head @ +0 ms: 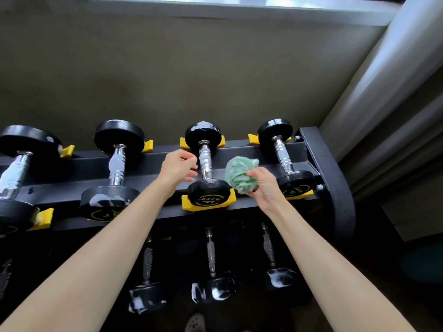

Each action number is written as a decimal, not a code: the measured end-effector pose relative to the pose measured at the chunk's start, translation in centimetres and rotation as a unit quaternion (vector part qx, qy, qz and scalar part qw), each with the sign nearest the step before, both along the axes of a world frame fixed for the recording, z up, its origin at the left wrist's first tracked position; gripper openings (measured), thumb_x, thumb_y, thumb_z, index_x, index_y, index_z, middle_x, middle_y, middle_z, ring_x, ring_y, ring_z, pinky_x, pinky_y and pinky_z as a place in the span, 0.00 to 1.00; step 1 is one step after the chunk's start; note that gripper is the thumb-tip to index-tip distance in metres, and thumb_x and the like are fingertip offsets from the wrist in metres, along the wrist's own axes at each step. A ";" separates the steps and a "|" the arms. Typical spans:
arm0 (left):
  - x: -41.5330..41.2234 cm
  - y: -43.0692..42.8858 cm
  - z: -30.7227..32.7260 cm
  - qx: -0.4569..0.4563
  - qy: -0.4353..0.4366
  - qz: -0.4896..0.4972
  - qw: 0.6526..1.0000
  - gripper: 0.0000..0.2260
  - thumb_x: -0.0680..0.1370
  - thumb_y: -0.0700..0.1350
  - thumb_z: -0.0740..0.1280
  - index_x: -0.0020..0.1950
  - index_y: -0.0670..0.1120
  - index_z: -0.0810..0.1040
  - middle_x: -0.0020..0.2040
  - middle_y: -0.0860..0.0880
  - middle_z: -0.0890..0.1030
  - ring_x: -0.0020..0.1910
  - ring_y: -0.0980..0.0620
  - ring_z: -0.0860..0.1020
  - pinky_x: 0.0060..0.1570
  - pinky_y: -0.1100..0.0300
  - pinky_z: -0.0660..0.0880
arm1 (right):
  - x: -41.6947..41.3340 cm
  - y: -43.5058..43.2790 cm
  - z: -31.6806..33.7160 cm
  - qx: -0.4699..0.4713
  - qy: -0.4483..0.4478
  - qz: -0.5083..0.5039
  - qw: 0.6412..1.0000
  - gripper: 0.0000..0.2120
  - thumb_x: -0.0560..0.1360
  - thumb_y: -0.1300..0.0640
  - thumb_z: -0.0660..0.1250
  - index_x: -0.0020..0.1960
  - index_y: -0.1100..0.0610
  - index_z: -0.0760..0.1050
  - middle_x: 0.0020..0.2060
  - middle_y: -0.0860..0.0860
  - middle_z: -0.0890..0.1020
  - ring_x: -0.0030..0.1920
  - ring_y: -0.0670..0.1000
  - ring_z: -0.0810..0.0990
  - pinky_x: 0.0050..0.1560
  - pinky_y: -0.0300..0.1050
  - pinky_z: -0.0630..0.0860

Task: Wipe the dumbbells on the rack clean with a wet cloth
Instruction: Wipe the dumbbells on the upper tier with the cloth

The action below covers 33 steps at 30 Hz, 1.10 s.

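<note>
A plain beige wall point(167, 68) stood behind. Daylight came from a window point(215, 1) along the top, and a pale curtain point(395, 80) hung at the right.

Dumbbells point(205, 161) side by side on rack point(330, 168), more beneath them.

This looks like a small gym or weights corner. A black steel two-tier rack point(335, 178) with yellow plastic cradles point(185, 204) carries rows of black rubber-headed dumbbells with chrome knurled handles point(208, 195), with more on the dim lower tier. Behind is a plain beige wall point(191, 68). The pale folds at the right may be a curtain point(395, 92).
</note>
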State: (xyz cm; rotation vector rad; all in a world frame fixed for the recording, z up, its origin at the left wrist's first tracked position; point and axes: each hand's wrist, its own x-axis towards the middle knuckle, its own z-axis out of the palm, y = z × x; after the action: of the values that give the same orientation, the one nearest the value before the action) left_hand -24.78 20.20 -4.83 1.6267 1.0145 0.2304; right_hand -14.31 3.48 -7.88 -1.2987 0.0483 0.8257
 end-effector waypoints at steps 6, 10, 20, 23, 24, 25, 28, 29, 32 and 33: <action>-2.2 0.9 -3.7 -0.026 0.095 0.063 0.993 0.14 0.77 0.33 0.54 0.60 0.40 0.72 0.58 0.40 0.75 0.50 0.46 0.74 0.44 0.55 0.75 | -1.4 0.8 -2.4 -0.196 -0.150 -0.013 0.969 0.07 0.76 0.64 0.61 0.52 0.58 0.65 0.40 0.50 0.73 0.36 0.45 0.72 0.32 0.33 0.71; -2.5 0.2 -4.7 -0.117 0.101 0.037 0.987 0.15 0.79 0.31 0.53 0.65 0.39 0.67 0.55 0.39 0.76 0.48 0.43 0.76 0.48 0.53 0.77 | -2.8 1.2 -2.9 -0.201 -0.138 -0.015 0.970 0.06 0.76 0.63 0.60 0.51 0.58 0.65 0.43 0.53 0.73 0.38 0.48 0.71 0.36 0.38 0.70; -2.4 0.5 -3.8 -0.140 0.107 0.012 0.984 0.15 0.80 0.32 0.50 0.66 0.35 0.64 0.44 0.40 0.77 0.35 0.48 0.76 0.31 0.61 0.77 | -4.6 3.1 1.3 -0.129 -0.239 0.088 0.958 0.04 0.75 0.64 0.62 0.47 0.57 0.68 0.38 0.48 0.75 0.36 0.45 0.76 0.34 0.37 0.73; -1.3 1.8 -2.8 -0.115 0.098 0.000 0.989 0.14 0.80 0.33 0.51 0.65 0.35 0.66 0.45 0.39 0.76 0.35 0.49 0.74 0.37 0.58 0.76 | -3.5 4.0 2.1 -0.064 -0.127 0.046 0.989 0.03 0.76 0.64 0.60 0.45 0.57 0.69 0.38 0.51 0.76 0.37 0.48 0.77 0.34 0.39 0.73; -0.7 2.3 -2.5 -0.103 0.089 0.000 0.991 0.14 0.80 0.33 0.52 0.65 0.36 0.67 0.48 0.38 0.75 0.35 0.49 0.73 0.38 0.58 0.75 | -2.9 4.1 2.1 -0.044 -0.093 0.020 0.995 0.03 0.76 0.64 0.59 0.45 0.57 0.69 0.38 0.52 0.76 0.37 0.49 0.77 0.35 0.41 0.73; -0.1 2.8 -2.2 -0.094 0.079 -0.001 0.992 0.14 0.80 0.33 0.52 0.64 0.37 0.67 0.48 0.39 0.75 0.35 0.49 0.73 0.38 0.58 0.74 | -2.1 4.1 1.9 -0.032 -0.065 -0.005 0.997 0.02 0.76 0.64 0.59 0.47 0.58 0.69 0.39 0.53 0.76 0.37 0.50 0.76 0.35 0.43 0.73; 1.6 3.8 -1.7 -0.083 0.063 0.001 0.995 0.14 0.79 0.33 0.53 0.63 0.38 0.68 0.45 0.41 0.76 0.40 0.48 0.75 0.40 0.57 0.75 | 0.4 4.3 0.9 -0.039 -0.021 -0.057 0.997 0.10 0.76 0.64 0.59 0.57 0.59 0.67 0.44 0.54 0.75 0.41 0.51 0.76 0.37 0.44 0.73; 2.2 4.3 -1.8 -0.079 0.057 0.010 0.995 0.14 0.79 0.33 0.54 0.63 0.38 0.68 0.48 0.41 0.75 0.43 0.46 0.75 0.42 0.55 0.76 | 1.3 4.6 0.7 -0.045 -0.011 -0.069 0.997 0.11 0.76 0.64 0.59 0.58 0.59 0.67 0.45 0.54 0.75 0.42 0.51 0.75 0.38 0.45 0.74; 4.2 6.1 -2.5 -0.059 0.050 0.050 0.996 0.15 0.78 0.32 0.57 0.64 0.38 0.69 0.54 0.38 0.74 0.48 0.46 0.74 0.46 0.54 0.77 | 4.5 6.2 -0.3 -0.058 0.014 -0.091 0.994 0.08 0.76 0.65 0.58 0.53 0.57 0.70 0.44 0.56 0.76 0.39 0.51 0.75 0.40 0.47 0.74; 4.7 6.7 -2.8 -0.048 0.050 0.061 0.996 0.15 0.77 0.32 0.58 0.64 0.39 0.69 0.56 0.37 0.74 0.49 0.47 0.73 0.46 0.55 0.76 | 5.5 6.8 -0.5 -0.061 0.019 -0.094 0.994 0.09 0.76 0.65 0.58 0.54 0.57 0.71 0.43 0.55 0.76 0.38 0.51 0.75 0.41 0.47 0.74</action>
State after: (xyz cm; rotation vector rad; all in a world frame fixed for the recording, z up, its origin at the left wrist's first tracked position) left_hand -20.09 26.85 -7.58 1.5020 1.1865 0.1805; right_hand -8.86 10.31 -8.41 -1.3695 0.2509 0.6947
